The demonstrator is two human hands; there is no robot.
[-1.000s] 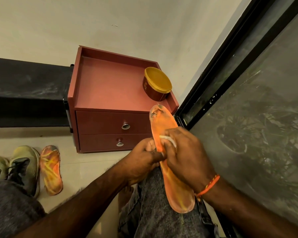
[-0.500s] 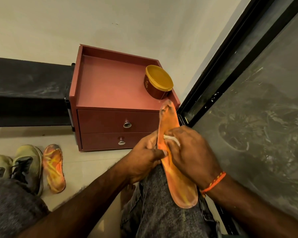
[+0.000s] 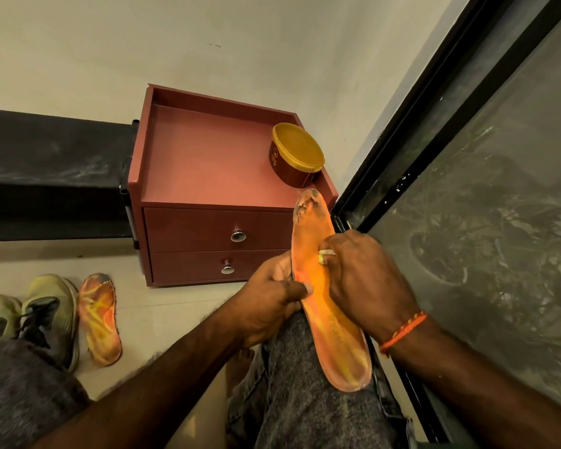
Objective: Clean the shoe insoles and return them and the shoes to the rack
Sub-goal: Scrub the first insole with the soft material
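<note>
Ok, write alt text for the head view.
A left hand steadies an orange insole on a knee while the right hand rubs it with a small wipe. A second insole lies beside shoes.

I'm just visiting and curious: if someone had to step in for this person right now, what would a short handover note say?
Left hand grips the orange insole propped on the knee. Right hand presses a small pale wipe against it. Dirt shows at the insole's toe end, so cleaning is unfinished. Second insole lies on the floor beside the shoes. Left: finish wiping, clean the other if needed, return everything to the rack.
</note>
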